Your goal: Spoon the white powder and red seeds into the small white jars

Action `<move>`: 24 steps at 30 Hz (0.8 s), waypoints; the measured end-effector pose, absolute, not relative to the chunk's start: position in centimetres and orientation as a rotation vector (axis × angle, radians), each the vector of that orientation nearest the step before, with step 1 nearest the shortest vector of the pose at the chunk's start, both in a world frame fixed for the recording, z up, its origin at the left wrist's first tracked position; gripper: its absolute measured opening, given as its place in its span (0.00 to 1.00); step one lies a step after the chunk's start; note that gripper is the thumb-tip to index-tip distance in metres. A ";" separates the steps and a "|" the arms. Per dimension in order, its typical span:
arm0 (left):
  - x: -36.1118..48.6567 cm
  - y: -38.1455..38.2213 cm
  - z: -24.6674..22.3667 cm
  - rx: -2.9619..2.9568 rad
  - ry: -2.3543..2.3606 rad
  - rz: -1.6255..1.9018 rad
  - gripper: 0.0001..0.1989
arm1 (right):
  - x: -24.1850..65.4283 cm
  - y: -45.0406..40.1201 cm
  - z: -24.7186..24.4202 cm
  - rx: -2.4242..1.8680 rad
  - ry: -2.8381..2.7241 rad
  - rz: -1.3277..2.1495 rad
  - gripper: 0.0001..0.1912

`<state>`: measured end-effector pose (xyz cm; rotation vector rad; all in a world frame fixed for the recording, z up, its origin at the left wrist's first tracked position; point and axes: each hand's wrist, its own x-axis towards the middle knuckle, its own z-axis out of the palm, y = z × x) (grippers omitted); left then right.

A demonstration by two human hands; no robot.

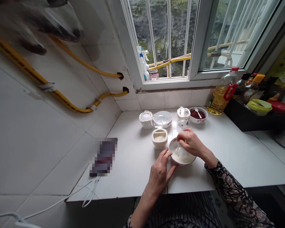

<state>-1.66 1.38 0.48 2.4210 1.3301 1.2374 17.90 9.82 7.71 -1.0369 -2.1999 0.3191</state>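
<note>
My left hand (pixel 159 172) grips the near left side of a white bowl (pixel 183 164), its fingers at the rim and the thumb low on the side. In the bowl lies a white, powdery or pasty mass (pixel 184 156). Over the bowl, my right hand (pixel 191 143) is closed in a pinch around a thin white spoon (pixel 179 151) whose lower end dips into the white contents. Just left of the bowl stands a cream square jar (pixel 160 145) with pale contents.
Behind stand a jar of white stuff (pixel 146 122), a glass bowl (pixel 163 119), a clear-topped jar (pixel 183 117) and a bowl of dark red beans (pixel 199 117) with a white spoon. An oil bottle (pixel 218 98) and a black condiment box (pixel 237 114) stand right. A blurred dark object (pixel 104 158) lies left.
</note>
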 end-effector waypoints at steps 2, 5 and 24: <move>-1.6 1.4 0.5 2.421 1.329 1.247 0.19 | 17.4 9.6 7.6 -1.017 -2.200 0.374 0.11; -1.6 1.3 0.5 2.415 1.327 1.248 0.20 | 17.5 9.6 7.9 -1.082 -2.097 0.411 0.12; -1.6 1.3 0.6 2.444 1.342 1.248 0.19 | 18.7 10.5 8.7 -1.196 -1.399 1.129 0.06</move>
